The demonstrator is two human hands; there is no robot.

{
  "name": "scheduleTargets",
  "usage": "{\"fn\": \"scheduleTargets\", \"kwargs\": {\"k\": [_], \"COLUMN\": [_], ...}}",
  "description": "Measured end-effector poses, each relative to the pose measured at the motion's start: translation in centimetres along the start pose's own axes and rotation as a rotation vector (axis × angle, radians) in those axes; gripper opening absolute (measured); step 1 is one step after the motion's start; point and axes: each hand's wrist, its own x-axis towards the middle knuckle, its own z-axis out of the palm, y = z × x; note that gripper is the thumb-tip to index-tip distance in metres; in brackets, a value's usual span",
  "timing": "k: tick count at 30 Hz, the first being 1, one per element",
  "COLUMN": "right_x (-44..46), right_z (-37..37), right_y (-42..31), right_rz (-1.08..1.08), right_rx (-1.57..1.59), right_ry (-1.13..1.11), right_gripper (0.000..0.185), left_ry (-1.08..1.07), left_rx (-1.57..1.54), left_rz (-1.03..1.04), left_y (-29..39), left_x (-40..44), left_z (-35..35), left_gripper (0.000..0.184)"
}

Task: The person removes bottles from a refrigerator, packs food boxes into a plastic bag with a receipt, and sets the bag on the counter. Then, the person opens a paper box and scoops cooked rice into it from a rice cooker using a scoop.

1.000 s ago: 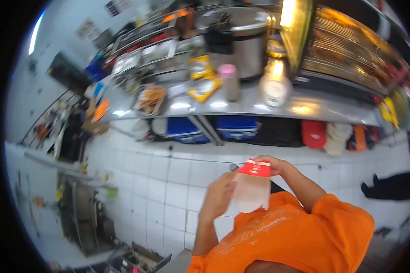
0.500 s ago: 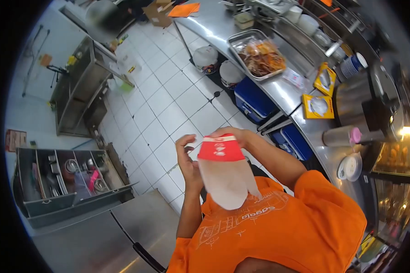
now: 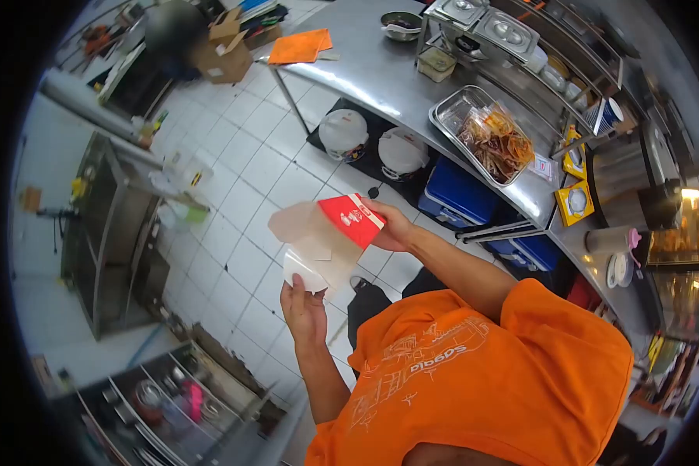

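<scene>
A red and white paper takeout box, partly unfolded, is held up in front of my orange shirt. My right hand is closed on its red, printed end, the fingers partly hidden behind the card. With the fingertips of my left hand, I pinch a white curved flap at the box's lower left. The pale inside of the box and its rounded flap face the camera. No food shows in it.
To the right, a steel counter carries a metal tray of bagged food and two yellow boxes. Blue coolers and white tubs sit beneath it. A divided utensil drawer lies at the lower left.
The box has turned and opened out, its red end now at the upper right. My left hand has moved down to the white flap. My view has swung round.
</scene>
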Motion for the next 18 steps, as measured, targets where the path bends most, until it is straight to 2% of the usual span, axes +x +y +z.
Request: {"fn": "scheduleTargets", "kwargs": {"k": [1, 4, 7, 8, 11, 13, 15, 16, 17, 18], "right_x": [1.1, 4.1, 7.5, 8.6, 11.2, 13.4, 16.0, 18.0, 19.6, 21.3], "right_z": [0.7, 1.6, 0.4, -0.3, -3.2, -4.5, -3.7, -5.2, -5.9, -6.6], "right_y": [-0.5, -1.3, -1.9, -2.5, -5.3, -6.9, -8.5, -8.3, -8.7, -9.4], "right_rz": [-0.01, -0.055, -0.103, -0.13, -0.231, -0.168, -0.026, 0.08, 0.061, 0.033], "right_rx": [0.049, 0.182, 0.285, 0.362, 0.38, 0.247, 0.111, 0.079, -0.076, -0.234], "right_ry": [-0.001, 0.005, 0.095, 0.099, 0.073, 0.143, 0.213, 0.138, 0.174, 0.206], "right_gripper": [0.056, 0.059, 0.058, 0.057, 0.056, 0.057, 0.057, 0.055, 0.054, 0.053], "left_ry": [-0.04, -0.345, -0.305, -0.271, -0.341, -0.42, -0.484, -0.412, -0.333, -0.32], "left_rx": [-0.1, -0.071, 0.488, 0.454, 0.517, 0.83, 1.187, 1.079, 0.963, 1.045], "left_rz": [-0.036, -0.106, 0.11, 0.089, 0.522, 0.532, 0.243, 0.157, 0.082, 0.173], "left_y": [1.3, 0.8, -0.6, -1.0, -3.0, -1.5, 0.6, 1.6, 2.7, 3.2], "left_x": [2.0, 10.1, 15.7, 17.3, 22.4, 23.9, 25.5, 26.5, 27.5, 29.1], "left_z": [0.7, 0.3, 1.9, 2.4, 1.4, 3.4, 4.1, 5.2, 6.3, 5.5], "left_gripper": [0.038, 0.047, 0.071, 0.091, 0.097, 0.079, 0.063, 0.058, 0.053, 0.051]}}
